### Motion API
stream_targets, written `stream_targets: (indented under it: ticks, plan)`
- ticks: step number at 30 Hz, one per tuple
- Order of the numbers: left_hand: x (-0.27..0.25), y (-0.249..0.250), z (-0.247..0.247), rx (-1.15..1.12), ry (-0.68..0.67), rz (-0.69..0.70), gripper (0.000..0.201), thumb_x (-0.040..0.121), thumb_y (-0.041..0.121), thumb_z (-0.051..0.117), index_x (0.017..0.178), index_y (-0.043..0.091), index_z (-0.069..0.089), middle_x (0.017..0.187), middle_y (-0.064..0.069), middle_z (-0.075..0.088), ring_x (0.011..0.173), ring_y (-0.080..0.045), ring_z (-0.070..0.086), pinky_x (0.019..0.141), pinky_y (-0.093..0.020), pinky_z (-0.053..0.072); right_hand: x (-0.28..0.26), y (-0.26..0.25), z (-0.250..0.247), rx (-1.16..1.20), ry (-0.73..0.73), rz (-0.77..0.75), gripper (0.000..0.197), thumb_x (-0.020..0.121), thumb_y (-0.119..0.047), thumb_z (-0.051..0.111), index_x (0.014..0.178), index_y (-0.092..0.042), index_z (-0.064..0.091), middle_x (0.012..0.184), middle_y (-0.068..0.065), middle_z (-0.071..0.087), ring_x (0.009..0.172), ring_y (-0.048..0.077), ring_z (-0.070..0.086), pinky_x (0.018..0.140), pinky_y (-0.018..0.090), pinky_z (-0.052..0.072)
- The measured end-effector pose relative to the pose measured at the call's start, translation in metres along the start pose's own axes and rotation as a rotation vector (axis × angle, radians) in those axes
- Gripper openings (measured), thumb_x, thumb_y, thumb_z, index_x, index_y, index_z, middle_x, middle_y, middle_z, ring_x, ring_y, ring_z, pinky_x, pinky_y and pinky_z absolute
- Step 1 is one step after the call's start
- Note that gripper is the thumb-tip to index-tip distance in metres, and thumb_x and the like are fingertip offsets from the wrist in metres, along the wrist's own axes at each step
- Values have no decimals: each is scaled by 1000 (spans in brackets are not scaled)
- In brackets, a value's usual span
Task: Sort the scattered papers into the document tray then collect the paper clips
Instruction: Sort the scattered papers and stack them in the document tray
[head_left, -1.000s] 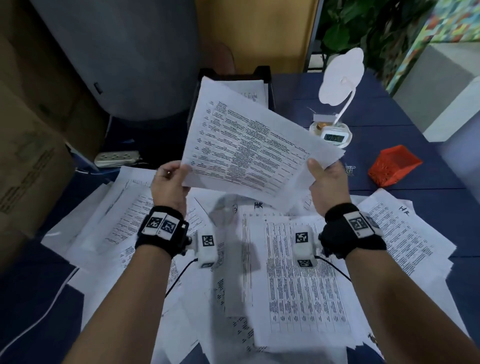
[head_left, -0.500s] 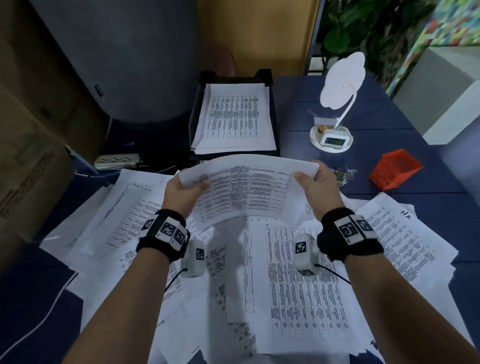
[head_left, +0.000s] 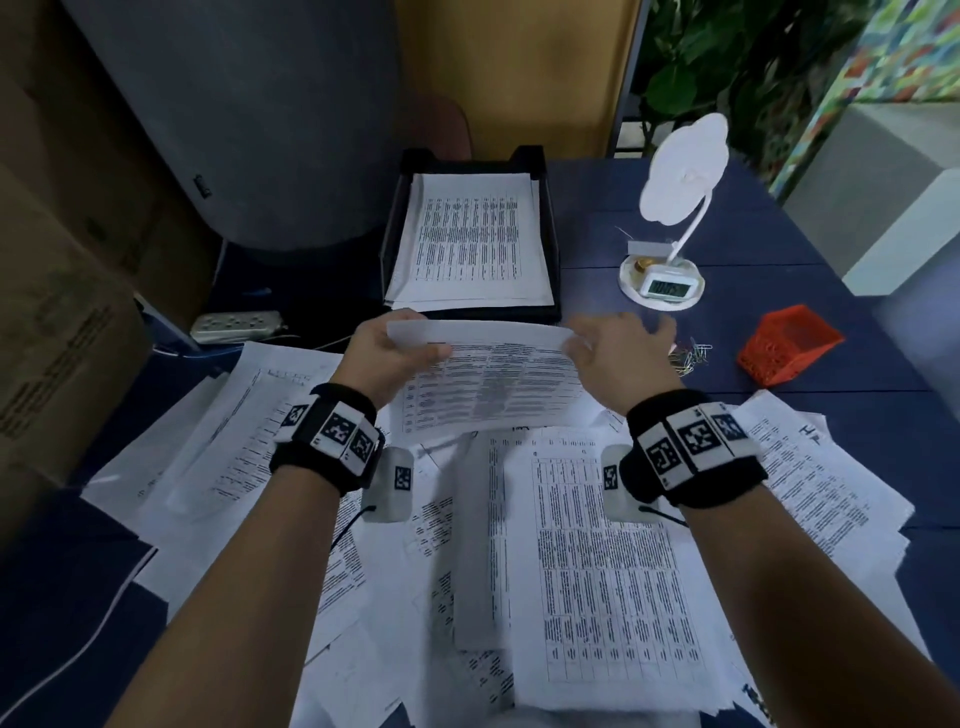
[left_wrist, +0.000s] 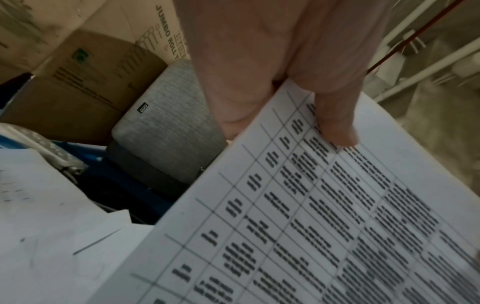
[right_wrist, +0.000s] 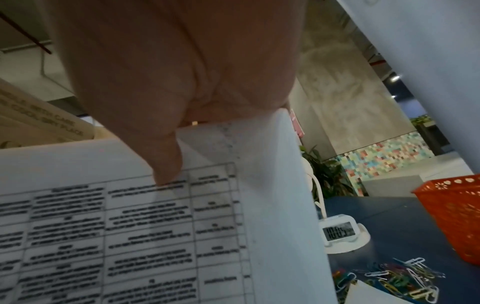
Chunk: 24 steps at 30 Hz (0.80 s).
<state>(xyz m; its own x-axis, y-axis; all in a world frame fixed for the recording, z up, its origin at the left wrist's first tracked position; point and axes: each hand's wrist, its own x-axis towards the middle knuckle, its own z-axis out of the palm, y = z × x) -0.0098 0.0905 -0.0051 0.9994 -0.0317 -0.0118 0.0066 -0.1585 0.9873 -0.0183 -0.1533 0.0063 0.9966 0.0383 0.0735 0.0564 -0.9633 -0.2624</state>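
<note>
I hold one printed sheet (head_left: 488, 384) flat between both hands, just in front of the black document tray (head_left: 551, 244), which has several sheets in it. My left hand (head_left: 384, 353) pinches the sheet's left end (left_wrist: 298, 185), thumb on top. My right hand (head_left: 618, 358) pinches the right end (right_wrist: 182, 216), thumb (right_wrist: 166, 160) on the print. Many more papers (head_left: 597, 571) lie scattered over the blue table below my arms. A heap of coloured paper clips (head_left: 690, 356) (right_wrist: 389, 277) lies right of my right hand.
An orange mesh basket (head_left: 787, 351) lies on its side at the right. A white lamp with a clock base (head_left: 662, 283) stands behind the clips. A power strip (head_left: 236, 325) and cardboard boxes (head_left: 57, 338) are at the left, beside a grey chair back (head_left: 260, 119).
Both hands have lowered the sheet from upright to nearly flat and carried it forward toward the tray's front edge. The tray's papers have come into view.
</note>
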Motion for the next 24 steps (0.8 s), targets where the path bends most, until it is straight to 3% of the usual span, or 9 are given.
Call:
stream_targets:
  ticks: [3, 5, 7, 9, 11, 13, 16, 19, 24]
  plan:
    - [1, 4, -1, 23, -41, -4, 20, 73, 0, 76, 75, 14, 61, 66, 8, 68, 61, -3, 64, 60, -18, 52, -1, -3, -6, 90, -52, -1, 18, 97, -20, 43, 104, -24, 59, 101, -3, 68, 106, 24, 57, 108, 47, 14]
    - [3, 3, -4, 11, 43, -10, 21, 75, 6, 76, 90, 15, 63, 81, 6, 70, 71, -3, 67, 68, -24, 57, -1, -1, -11, 153, -59, 18, 20, 97, -21, 46, 112, -22, 60, 108, 3, 67, 107, 28, 56, 103, 42, 25]
    - [9, -5, -10, 114, 270, 2, 45, 73, 24, 81, 111, 19, 57, 108, 1, 65, 94, -9, 65, 87, -36, 55, -1, 6, -13, 391, -75, 57, 24, 95, -20, 51, 118, -17, 60, 114, 9, 65, 110, 29, 56, 102, 41, 37]
    - [10, -12, -17, 254, 545, 4, 81, 65, 45, 83, 131, 22, 42, 132, -4, 49, 118, -16, 49, 99, -35, 43, -3, 12, -10, 724, -69, 65, 21, 94, -14, 53, 113, -14, 63, 110, 6, 66, 102, 23, 61, 94, 35, 45]
    - [7, -12, -17, 106, 633, -61, 100, 66, 46, 82, 143, 19, 25, 142, -8, 38, 126, -18, 40, 102, -33, 38, -8, 15, -5, 953, -56, 76, 19, 94, -8, 53, 107, -18, 64, 107, 1, 69, 98, 16, 64, 90, 32, 47]
    - [5, -13, -14, -194, 504, -132, 88, 77, 35, 77, 144, 15, 24, 137, -9, 44, 118, -17, 48, 93, -29, 44, -12, 16, 1, 1095, -48, 71, 25, 94, -5, 52, 105, -25, 62, 111, -1, 69, 104, 16, 64, 94, 33, 47]
    - [-1, -15, -3, -264, 229, -119, 42, 86, 20, 68, 124, 8, 54, 113, -3, 65, 99, -15, 64, 79, -30, 51, -16, 12, 10, 1140, -73, 101, 29, 91, 2, 55, 104, -23, 60, 106, -4, 69, 101, 11, 65, 94, 30, 48]
    - [-8, -12, 12, -174, 269, -29, 18, 84, 12, 70, 102, 12, 65, 93, 3, 69, 85, -9, 66, 80, -28, 53, -17, 9, 20, 1066, -63, 155, 28, 87, 4, 58, 104, -18, 60, 94, -8, 68, 89, 5, 64, 84, 26, 50]
    - [-18, -26, 25, -159, 285, -40, 25, 83, 8, 70, 107, 13, 62, 95, 7, 67, 87, -4, 65, 74, -18, 54, -20, 12, 40, 1064, -60, 270, 31, 85, 1, 61, 113, -14, 58, 101, -3, 69, 97, 16, 64, 87, 32, 51]
